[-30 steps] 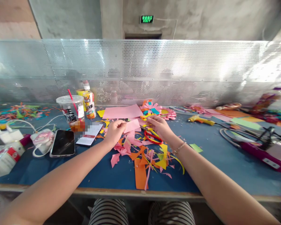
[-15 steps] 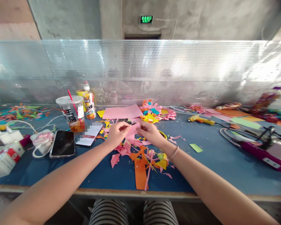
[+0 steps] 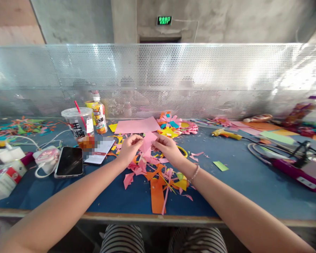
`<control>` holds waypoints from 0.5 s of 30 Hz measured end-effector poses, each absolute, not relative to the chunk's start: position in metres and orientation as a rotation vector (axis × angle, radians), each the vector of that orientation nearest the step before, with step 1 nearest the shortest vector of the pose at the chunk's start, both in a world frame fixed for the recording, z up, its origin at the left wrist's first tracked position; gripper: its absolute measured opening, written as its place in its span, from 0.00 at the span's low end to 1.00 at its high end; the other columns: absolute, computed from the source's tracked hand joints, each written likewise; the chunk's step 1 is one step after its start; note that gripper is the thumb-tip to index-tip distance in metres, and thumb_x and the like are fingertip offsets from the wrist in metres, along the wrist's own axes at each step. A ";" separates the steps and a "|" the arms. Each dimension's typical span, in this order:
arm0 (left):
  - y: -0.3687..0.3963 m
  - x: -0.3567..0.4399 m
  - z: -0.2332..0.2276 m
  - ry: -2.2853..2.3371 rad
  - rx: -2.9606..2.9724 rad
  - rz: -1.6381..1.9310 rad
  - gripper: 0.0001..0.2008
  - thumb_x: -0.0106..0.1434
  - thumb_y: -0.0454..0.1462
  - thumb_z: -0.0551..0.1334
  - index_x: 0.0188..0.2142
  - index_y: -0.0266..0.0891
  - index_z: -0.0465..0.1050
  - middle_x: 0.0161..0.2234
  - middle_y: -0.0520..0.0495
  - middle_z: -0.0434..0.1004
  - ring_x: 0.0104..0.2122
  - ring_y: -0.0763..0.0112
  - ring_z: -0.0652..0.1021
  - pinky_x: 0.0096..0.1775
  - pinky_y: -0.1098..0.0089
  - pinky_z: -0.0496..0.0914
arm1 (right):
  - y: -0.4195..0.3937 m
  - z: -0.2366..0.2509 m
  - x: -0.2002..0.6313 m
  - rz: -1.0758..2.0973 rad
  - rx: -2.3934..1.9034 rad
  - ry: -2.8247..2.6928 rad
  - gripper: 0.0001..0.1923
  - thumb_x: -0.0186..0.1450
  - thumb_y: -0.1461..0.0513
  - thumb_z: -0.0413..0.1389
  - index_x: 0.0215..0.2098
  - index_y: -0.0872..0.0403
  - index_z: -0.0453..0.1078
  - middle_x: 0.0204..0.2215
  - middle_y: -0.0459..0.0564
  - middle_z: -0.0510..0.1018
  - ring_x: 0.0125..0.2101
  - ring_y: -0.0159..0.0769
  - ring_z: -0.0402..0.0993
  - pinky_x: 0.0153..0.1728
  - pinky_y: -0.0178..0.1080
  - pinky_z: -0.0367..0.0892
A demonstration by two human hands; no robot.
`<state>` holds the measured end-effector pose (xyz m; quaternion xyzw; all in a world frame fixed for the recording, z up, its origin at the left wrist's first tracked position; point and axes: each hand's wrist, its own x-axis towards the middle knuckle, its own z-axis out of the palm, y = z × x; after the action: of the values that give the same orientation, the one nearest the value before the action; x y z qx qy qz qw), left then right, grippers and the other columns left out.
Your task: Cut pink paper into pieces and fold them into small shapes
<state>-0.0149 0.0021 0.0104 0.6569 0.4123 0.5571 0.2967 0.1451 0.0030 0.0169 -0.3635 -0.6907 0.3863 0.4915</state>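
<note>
Pink paper (image 3: 148,139): a small piece held above the table (image 3: 252,189), just in front of the scrap pile (image 3: 158,175). It sits between both hands, tilted, one corner pointing up.

Left hand (image 3: 128,149): fingers closed in a pinch on the left edge of the pink paper. The forearm reaches in from the lower left.

Right hand (image 3: 168,149): fingers closed in a pinch on the right edge of the same piece. A bracelet (image 3: 194,173) sits on the wrist.

Scrap pile: pink, orange and yellow offcuts lie on the blue table directly below and in front of the hands. A long orange strip (image 3: 157,195) reaches toward the near table edge.

Behind the hands: a large pink sheet (image 3: 136,125) lies flat. Beside it on the right are paper flowers (image 3: 173,125).

Left of the hands: a phone (image 3: 69,161) lies face up with a dark screen. A second phone (image 3: 100,151) lies just beside it. Behind them stands a cup (image 3: 78,124) with a red straw, and a bottle (image 3: 99,114) next to it.

Right of the hands: a green scrap (image 3: 220,166) lies alone. A glue gun (image 3: 223,133) lies further back.

A perforated metal screen (image 3: 226,80) runs along the far edge of the table.
</note>
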 end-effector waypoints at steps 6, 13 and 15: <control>-0.001 -0.015 0.014 1.101 1.828 1.409 0.06 0.52 0.38 0.58 0.25 0.37 0.69 0.23 0.51 0.69 0.25 0.73 0.69 0.29 0.73 0.64 | 0.003 0.018 0.147 0.872 -0.827 -1.606 0.09 0.55 0.57 0.53 0.23 0.54 0.60 0.19 0.43 0.66 0.22 0.28 0.64 0.26 0.33 0.62; -0.003 -0.014 0.012 1.042 1.828 1.409 0.09 0.53 0.40 0.57 0.27 0.36 0.69 0.24 0.50 0.69 0.25 0.73 0.69 0.29 0.73 0.64 | 0.005 0.017 0.148 0.831 -0.829 -1.618 0.09 0.56 0.58 0.53 0.24 0.54 0.61 0.19 0.42 0.62 0.21 0.27 0.60 0.24 0.32 0.59; -0.002 -0.014 0.012 1.050 1.827 1.406 0.08 0.54 0.40 0.57 0.26 0.36 0.69 0.24 0.51 0.69 0.24 0.74 0.69 0.28 0.73 0.64 | 0.005 0.018 0.148 0.857 -0.819 -1.625 0.08 0.56 0.58 0.53 0.24 0.54 0.61 0.18 0.41 0.62 0.21 0.26 0.59 0.24 0.32 0.59</control>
<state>-0.0143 -0.0021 0.0122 0.6880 0.3955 0.5296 0.2996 0.1481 0.0047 0.0181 -0.3439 -0.6822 0.3598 0.5357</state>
